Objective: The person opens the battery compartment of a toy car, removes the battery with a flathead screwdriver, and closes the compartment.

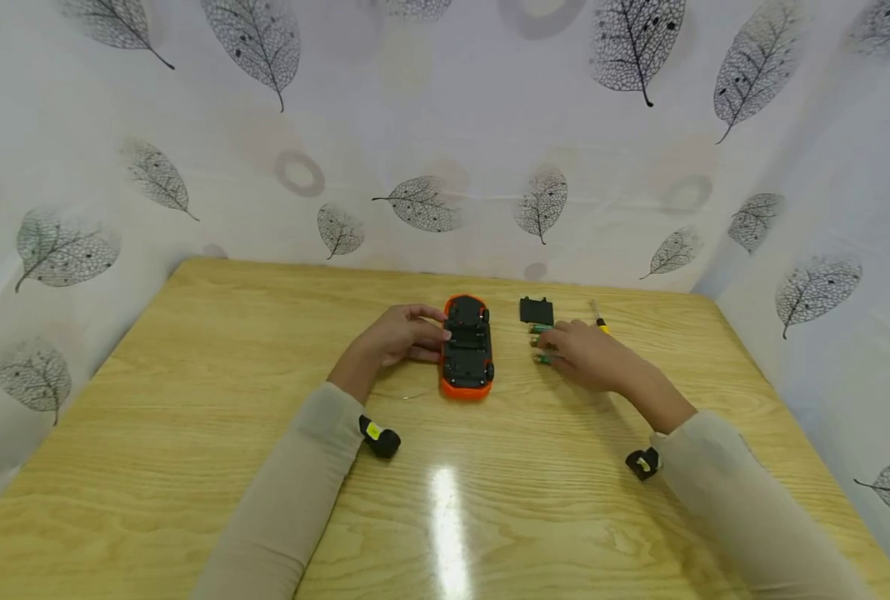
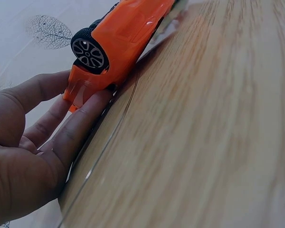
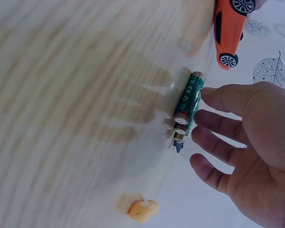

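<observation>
An orange toy car lies upside down on the table, its black underside facing up and a recess in its middle. My left hand holds it from the left side; in the left wrist view the fingers bear on the orange body near a wheel. Several green batteries lie side by side to the car's right. Over them reaches my right hand, fingers spread and slightly bent, with the thumb tip right at the nearest battery in the right wrist view.
Behind the batteries lies a black battery cover with small tabs. A screwdriver with a yellow and black handle is beyond my right hand. Left of the car's near end is a tiny thin item. A leaf-print curtain borders the wooden table.
</observation>
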`<state>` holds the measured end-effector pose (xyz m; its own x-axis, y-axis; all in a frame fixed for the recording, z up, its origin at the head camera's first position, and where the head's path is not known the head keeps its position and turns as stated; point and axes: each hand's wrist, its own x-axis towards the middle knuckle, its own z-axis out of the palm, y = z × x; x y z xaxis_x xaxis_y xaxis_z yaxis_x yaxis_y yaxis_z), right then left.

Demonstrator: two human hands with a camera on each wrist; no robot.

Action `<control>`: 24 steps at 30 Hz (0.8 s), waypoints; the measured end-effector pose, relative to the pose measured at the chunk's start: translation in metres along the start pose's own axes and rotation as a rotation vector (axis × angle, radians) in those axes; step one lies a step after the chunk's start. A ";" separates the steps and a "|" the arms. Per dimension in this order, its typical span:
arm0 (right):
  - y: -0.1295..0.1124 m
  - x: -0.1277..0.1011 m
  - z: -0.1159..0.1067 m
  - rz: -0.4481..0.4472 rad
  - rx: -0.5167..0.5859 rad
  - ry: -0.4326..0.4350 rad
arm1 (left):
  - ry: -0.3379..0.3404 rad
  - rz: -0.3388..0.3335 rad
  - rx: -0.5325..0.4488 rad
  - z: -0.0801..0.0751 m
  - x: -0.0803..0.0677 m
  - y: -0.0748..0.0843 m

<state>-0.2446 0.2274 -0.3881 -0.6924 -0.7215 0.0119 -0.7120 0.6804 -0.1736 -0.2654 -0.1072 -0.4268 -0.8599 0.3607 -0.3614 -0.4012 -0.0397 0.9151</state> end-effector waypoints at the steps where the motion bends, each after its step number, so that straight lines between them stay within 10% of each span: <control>1: 0.000 0.001 -0.001 0.002 0.007 0.006 | -0.001 0.000 0.000 0.000 0.000 0.000; 24: 0.043 0.041 -0.017 0.193 0.160 0.008 | -0.010 0.007 -0.008 -0.001 -0.001 0.000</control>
<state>-0.3059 0.2289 -0.3787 -0.8148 -0.5790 -0.0287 -0.5396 0.7756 -0.3275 -0.2650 -0.1081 -0.4263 -0.8595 0.3699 -0.3528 -0.3975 -0.0496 0.9163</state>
